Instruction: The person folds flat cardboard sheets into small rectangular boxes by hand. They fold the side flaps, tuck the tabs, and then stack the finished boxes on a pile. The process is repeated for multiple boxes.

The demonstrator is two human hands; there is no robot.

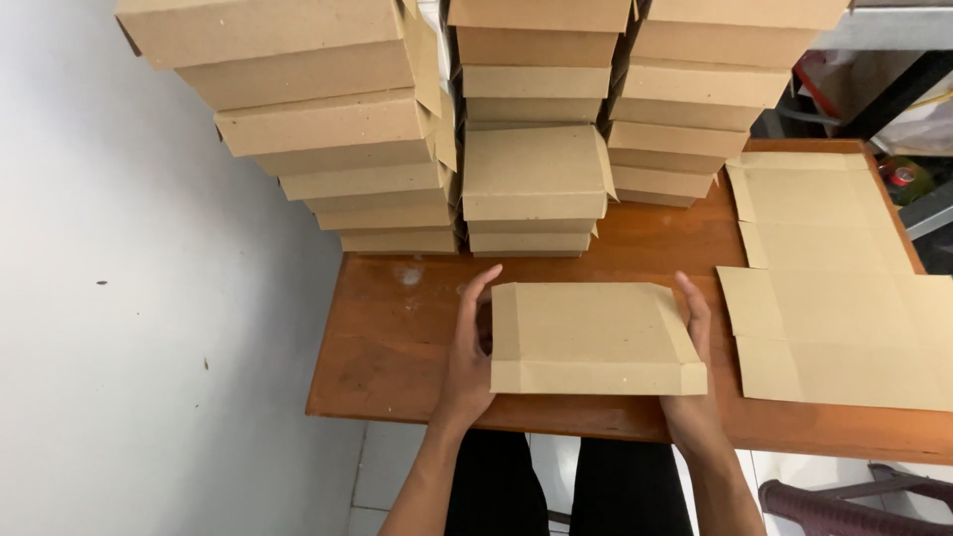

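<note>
Hands flank a folded cardboard box (pixel 593 335) near the front edge of a wooden desk (pixel 397 347). Left hand (pixel 469 347) rests flat against the box's left side, fingers extended and pointing away from the body; right hand (pixel 693 342) presses likewise against the right side, so the box is gripped between the two open palms. Flat, unfolded cardboard sheets (pixel 834 298) lie just beside the box to the right, overlapping one another. Stacks of finished cardboard boxes (pixel 536 149) stand in three columns along the far edge of the desk, leaning slightly. White wall (pixel 129 298) borders the desk on the left; a dark plastic chair (pixel 844 501) shows at lower right.
</note>
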